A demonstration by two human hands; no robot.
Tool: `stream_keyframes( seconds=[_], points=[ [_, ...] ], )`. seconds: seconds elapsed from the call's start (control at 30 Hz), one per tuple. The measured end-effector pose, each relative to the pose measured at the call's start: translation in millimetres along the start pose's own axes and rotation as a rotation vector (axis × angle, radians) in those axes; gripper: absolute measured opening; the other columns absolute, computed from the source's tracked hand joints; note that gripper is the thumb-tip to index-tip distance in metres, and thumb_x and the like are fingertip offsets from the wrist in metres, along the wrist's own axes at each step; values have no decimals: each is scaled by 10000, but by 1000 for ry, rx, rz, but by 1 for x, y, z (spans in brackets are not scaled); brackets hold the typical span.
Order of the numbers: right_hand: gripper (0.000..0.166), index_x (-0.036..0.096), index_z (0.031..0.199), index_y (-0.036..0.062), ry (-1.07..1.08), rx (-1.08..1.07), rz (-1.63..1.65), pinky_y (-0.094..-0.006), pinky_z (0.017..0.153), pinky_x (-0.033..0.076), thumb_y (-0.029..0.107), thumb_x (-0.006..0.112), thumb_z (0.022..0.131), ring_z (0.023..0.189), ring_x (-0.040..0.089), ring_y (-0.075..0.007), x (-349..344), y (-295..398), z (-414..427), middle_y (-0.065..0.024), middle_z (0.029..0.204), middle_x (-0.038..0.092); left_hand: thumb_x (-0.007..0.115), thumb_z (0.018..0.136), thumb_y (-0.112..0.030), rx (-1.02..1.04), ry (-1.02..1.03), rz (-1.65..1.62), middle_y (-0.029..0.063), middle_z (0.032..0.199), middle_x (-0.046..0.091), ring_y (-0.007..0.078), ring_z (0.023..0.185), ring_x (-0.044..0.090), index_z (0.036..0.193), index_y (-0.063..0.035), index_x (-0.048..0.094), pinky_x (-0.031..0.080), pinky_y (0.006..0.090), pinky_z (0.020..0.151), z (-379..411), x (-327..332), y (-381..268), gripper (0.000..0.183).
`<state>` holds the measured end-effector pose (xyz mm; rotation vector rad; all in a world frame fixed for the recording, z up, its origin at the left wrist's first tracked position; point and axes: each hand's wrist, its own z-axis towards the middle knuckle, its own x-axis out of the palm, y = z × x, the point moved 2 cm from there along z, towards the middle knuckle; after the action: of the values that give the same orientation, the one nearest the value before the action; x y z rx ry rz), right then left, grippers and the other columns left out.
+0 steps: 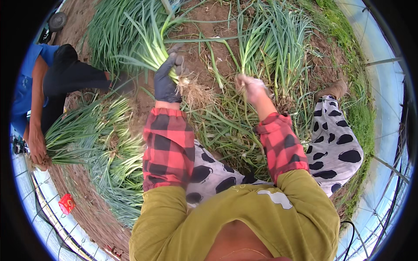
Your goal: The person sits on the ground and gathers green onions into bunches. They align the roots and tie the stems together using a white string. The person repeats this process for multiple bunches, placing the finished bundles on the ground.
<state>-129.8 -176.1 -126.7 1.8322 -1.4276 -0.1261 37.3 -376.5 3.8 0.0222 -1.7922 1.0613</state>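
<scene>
My left hand (167, 80), in a dark glove, grips a bunch of green onions (159, 53) by their pale lower stems. Their tangled brown roots (196, 93) stick out to the right of the fist, and the leaves fan up and left. My right hand (253, 88) has its fingers curled closed at the lower end of a single green onion stalk (244, 60), at the edge of a larger heap of green onions (277, 49). A thin leaf trails below that hand. Stripped leaves (225, 130) litter the ground between my legs.
On the left a person in blue holds a leafy bunch, their hand (37, 146) at its root end. Piled green onions (120, 163) lie beside my left arm, with another large heap (111, 32) ahead. A red box (66, 204) sits lower left. Plastic greenhouse sheeting (385, 98) borders the right.
</scene>
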Motion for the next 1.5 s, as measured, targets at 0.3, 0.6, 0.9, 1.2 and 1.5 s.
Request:
stream_keyframes(
  seconds=[0.3, 0.6, 0.9, 1.2, 1.5],
  points=[
    [248, 517, 893, -1, 257, 216, -168, -384, 614, 485, 116, 694, 763, 664, 541, -223, 9, -21, -85, -95, 815, 570, 616, 738, 40, -413, -70, 285, 199, 922, 635, 184, 628, 602, 1077, 111, 524, 520, 261, 586, -2, -10, 83, 358],
    [235, 589, 847, -3, 392, -93, -796, -299, 628, 452, 174, 715, 757, 677, 550, -143, 8, -42, -129, -62, 740, 605, 715, 701, -31, -533, -78, 514, 103, 690, 645, 190, 587, 626, 844, 40, 653, 514, 300, 532, -17, -6, 116, 171],
    [280, 509, 1117, -5, 83, -85, 158, -405, 836, 441, 75, 578, 858, 918, 545, -259, 50, 4, -79, -146, 1024, 583, 684, 723, -33, -473, 2, 391, 83, 764, 662, 165, 631, 618, 876, 14, 658, 493, 275, 556, -8, -9, 115, 162],
    [417, 457, 1189, -69, 317, -165, 332, -373, 848, 455, 159, 597, 869, 717, 537, -182, 6, -15, -157, -53, 760, 546, 617, 746, -7, -500, -269, 117, 100, 721, 629, 185, 630, 596, 853, 50, 630, 495, 286, 590, 5, -23, 117, 123],
    [524, 462, 1248, -8, 93, 211, -803, -452, 871, 458, 271, 616, 833, 823, 577, -263, -98, -30, -215, -109, 871, 584, 574, 802, -60, -432, -333, 130, 99, 755, 638, 190, 660, 596, 952, 73, 624, 484, 279, 648, 12, -23, 118, 207]
  ],
)
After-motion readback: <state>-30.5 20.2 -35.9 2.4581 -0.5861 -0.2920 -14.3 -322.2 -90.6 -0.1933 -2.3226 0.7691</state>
